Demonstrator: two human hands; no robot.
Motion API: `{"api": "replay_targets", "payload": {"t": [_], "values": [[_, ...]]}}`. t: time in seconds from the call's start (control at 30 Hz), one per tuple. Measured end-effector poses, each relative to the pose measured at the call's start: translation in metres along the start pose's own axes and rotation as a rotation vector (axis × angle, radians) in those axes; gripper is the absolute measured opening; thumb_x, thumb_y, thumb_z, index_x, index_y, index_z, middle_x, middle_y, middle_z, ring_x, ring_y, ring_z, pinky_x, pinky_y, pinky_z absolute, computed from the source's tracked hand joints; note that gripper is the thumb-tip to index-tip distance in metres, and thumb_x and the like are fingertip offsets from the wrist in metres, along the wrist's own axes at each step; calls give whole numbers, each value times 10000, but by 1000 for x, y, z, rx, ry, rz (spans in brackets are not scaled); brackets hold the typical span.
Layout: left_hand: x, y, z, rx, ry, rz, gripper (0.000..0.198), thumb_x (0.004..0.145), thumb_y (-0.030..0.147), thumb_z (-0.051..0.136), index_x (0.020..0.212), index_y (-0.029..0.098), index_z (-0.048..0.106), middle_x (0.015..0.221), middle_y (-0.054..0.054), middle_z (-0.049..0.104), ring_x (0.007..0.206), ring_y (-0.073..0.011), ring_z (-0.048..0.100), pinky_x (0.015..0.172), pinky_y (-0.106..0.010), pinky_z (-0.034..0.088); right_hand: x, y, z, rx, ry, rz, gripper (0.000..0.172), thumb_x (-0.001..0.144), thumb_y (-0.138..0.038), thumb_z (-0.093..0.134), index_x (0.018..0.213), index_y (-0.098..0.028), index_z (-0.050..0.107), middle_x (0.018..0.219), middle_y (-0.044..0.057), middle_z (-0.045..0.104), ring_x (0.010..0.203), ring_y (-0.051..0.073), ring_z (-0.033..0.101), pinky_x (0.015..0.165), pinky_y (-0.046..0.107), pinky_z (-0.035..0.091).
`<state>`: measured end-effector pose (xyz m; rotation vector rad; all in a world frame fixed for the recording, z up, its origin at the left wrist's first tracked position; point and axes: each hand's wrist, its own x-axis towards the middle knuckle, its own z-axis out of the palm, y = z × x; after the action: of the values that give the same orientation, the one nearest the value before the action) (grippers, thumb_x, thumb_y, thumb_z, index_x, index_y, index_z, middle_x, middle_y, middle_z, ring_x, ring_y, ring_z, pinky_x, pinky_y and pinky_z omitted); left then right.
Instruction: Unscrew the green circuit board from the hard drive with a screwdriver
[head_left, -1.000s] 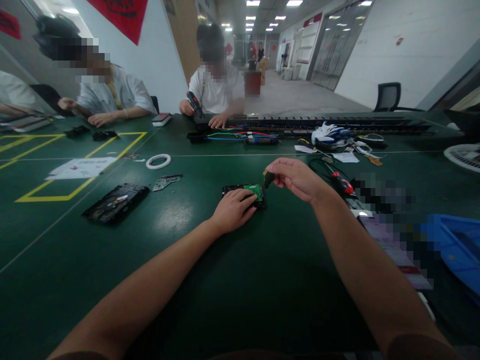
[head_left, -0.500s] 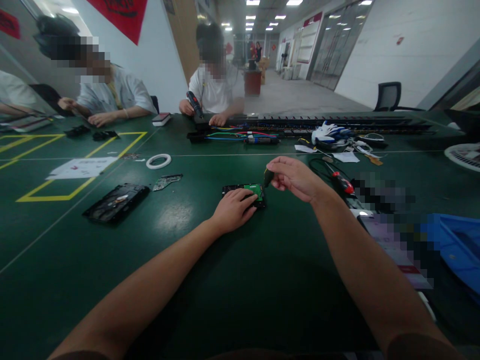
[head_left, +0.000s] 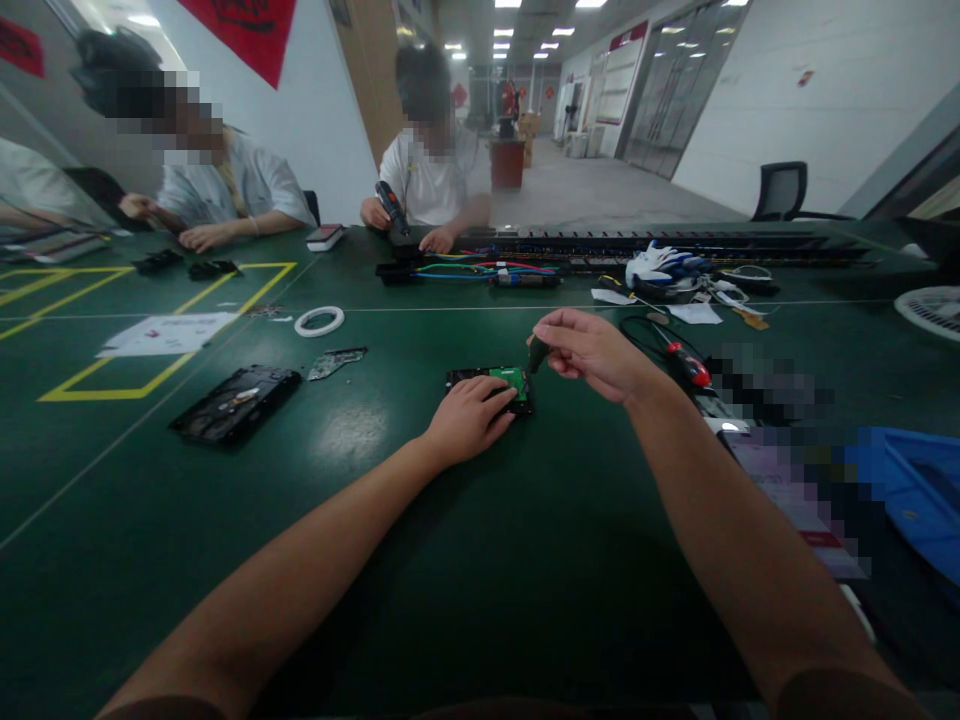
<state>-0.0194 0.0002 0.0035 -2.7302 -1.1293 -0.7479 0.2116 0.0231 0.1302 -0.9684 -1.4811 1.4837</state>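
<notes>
A small hard drive with a green circuit board on top lies on the green table in front of me. My left hand rests flat on its near side, fingers spread over it and pressing it down. My right hand is closed around the dark handle of a screwdriver, whose tip points down at the drive's right edge.
A second dark drive, a loose circuit board and a white tape ring lie to the left. A red-handled screwdriver, cables and gloves are at right, with a blue tray. Two people sit across the table.
My right hand has turned slightly on the screwdriver handle and stays over the drive. The left hand has not moved.
</notes>
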Motion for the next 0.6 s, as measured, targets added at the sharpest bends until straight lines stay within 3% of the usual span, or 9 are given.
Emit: {"api": "replay_targets", "payload": {"t": [0.33,0.6], "values": [[0,2,-2,-24,4,-9,395,1036,381,557,1389,220,633,1367,-121,644,1272,-299,606,1072,-516,514,-3,-2,1,4,-36,3,271,810,-371,848,896,-204,652,872,43,717,598,113,596,464,236,390],[0,0,1,-23,-10,-12,409,1030,381,563,1402,225,627,1383,-119,635,1290,-298,597,1088,-515,506,0,-2,-3,-90,-44,-32,179,857,-316,696,933,-186,793,1017,76,758,597,96,462,453,241,306]]}}
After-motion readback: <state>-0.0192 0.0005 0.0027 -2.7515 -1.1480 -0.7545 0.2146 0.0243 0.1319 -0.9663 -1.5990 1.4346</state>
